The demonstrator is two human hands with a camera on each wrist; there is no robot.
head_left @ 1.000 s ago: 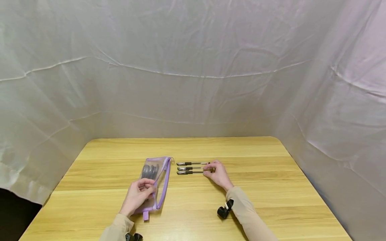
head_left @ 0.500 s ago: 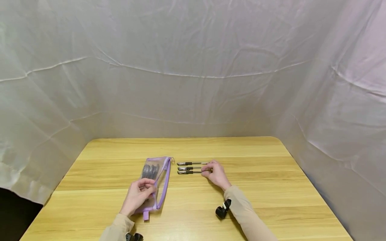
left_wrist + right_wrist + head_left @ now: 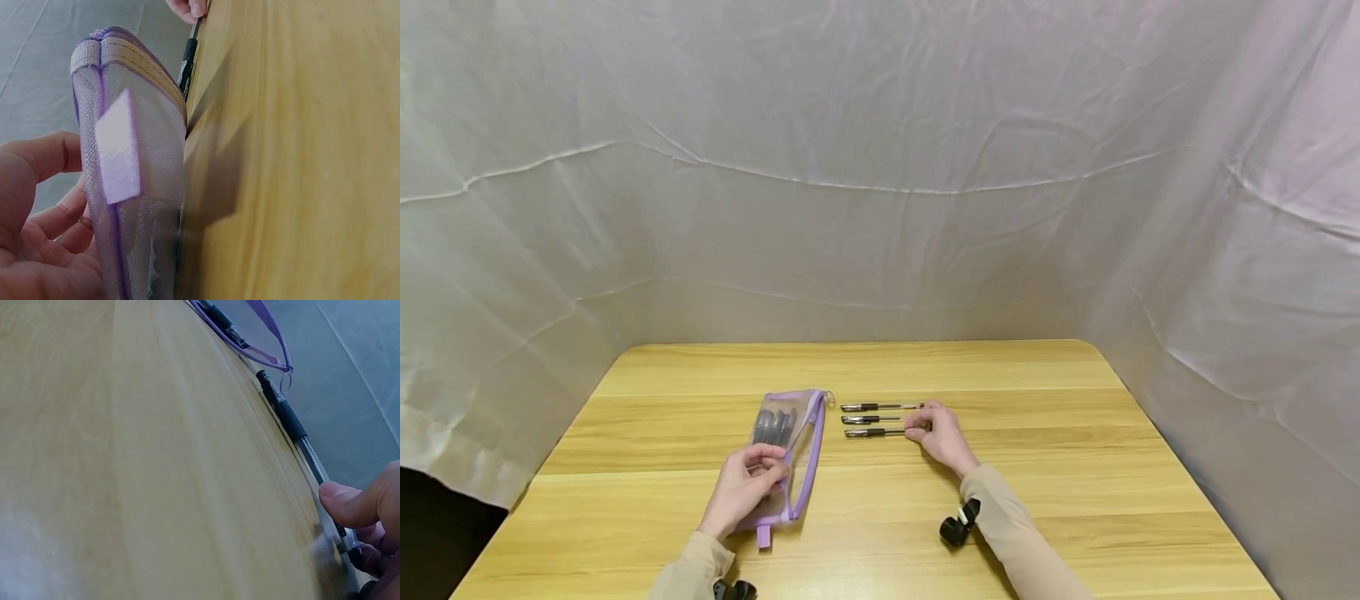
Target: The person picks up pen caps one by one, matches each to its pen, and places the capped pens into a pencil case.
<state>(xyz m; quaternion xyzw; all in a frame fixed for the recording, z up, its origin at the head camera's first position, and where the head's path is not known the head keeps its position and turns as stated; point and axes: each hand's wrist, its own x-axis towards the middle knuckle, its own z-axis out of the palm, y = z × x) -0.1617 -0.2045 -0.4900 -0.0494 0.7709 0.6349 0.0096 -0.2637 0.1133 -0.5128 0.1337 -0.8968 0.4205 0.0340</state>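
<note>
A mesh pencil pouch (image 3: 805,475) with purple trim lies unzipped at the left, several dark pens (image 3: 773,425) showing through its mesh. My left hand (image 3: 748,487) pinches the mesh edge beside the opening; in the left wrist view the raised pouch side (image 3: 144,137) hides part of the fingers. Three black pens lie side by side, capped ends toward the pouch: the far pen (image 3: 876,407), the middle pen (image 3: 872,419) and the near pen (image 3: 872,432). My right hand (image 3: 942,435) pinches the near pen's clear barrel (image 3: 312,459) by its right end, thumb on top.
A small metal ring (image 3: 830,399) hangs from the pouch's far corner, and a purple tab (image 3: 763,536) sticks out at its near end. Grey fabric walls (image 3: 880,250) enclose the wooden table (image 3: 1075,500) at the back and sides.
The right hand first slid slightly left, then back right. The near pen has shifted a little right and toward me, widening its gap from the middle pen. The left hand stays put.
</note>
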